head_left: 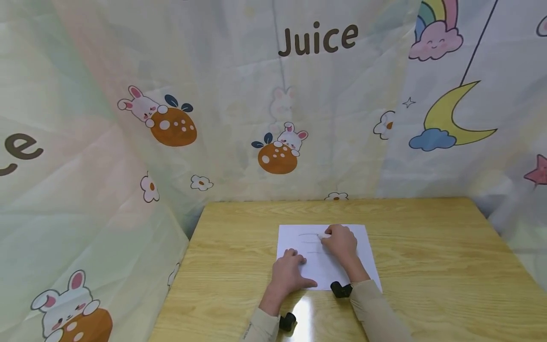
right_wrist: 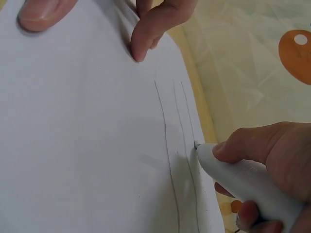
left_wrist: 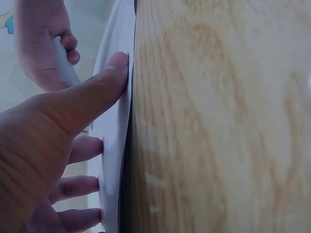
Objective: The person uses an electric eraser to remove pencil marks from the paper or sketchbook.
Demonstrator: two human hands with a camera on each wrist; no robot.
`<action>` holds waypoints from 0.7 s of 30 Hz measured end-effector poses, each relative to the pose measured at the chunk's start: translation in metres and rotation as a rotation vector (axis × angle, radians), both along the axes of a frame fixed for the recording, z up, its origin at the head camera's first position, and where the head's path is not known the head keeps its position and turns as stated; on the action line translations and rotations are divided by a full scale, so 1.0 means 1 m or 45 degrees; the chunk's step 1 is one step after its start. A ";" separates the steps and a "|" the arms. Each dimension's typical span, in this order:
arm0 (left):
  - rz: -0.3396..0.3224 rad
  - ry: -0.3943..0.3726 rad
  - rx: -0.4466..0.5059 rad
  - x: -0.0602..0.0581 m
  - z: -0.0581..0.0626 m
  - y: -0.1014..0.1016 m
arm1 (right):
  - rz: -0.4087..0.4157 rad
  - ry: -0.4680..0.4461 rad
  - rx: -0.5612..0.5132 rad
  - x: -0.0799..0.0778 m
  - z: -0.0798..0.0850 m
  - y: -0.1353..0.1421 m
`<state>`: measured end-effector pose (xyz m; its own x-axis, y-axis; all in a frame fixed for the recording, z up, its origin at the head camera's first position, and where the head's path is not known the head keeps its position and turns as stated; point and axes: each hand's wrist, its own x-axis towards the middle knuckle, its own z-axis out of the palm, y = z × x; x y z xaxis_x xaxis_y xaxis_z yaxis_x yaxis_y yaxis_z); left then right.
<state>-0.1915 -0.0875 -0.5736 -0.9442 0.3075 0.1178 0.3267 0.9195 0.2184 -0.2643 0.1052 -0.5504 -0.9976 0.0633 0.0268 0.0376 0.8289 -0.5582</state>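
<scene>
A white sheet of paper (head_left: 316, 270) lies on the wooden table, with several thin grey lines (right_wrist: 166, 131) drawn across its far part. My right hand (head_left: 342, 242) grips a thick white electric eraser (right_wrist: 248, 182), thumb on top and fingers curled beneath. Its short stubby tip meets the line nearest the sheet's far edge, and that line stops at the tip. Small specks dot the paper beside it. My left hand (head_left: 287, 273) rests on the left part of the sheet with fingers spread. In the left wrist view, its thumb (left_wrist: 104, 85) lies along the paper's near edge.
The wooden table (head_left: 440, 266) extends on both sides of the sheet. A printed cloth (head_left: 231, 104) with rabbits and oranges hangs behind the table and along its left side. Black wrist cameras (head_left: 340, 289) sit by both cuffs.
</scene>
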 end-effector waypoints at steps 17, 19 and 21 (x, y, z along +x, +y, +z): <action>-0.007 -0.015 -0.029 -0.003 0.003 -0.004 | 0.007 -0.034 0.004 -0.002 0.005 -0.005; -0.010 -0.032 -0.027 -0.002 0.004 -0.004 | 0.007 -0.047 0.009 -0.002 0.004 -0.006; -0.008 -0.044 -0.027 -0.001 0.004 -0.004 | 0.010 -0.036 0.005 -0.004 0.002 -0.007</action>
<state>-0.1924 -0.0911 -0.5700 -0.9458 0.3152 0.0785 0.3248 0.9221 0.2101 -0.2680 0.0978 -0.5480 -0.9984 0.0557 -0.0011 0.0470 0.8313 -0.5539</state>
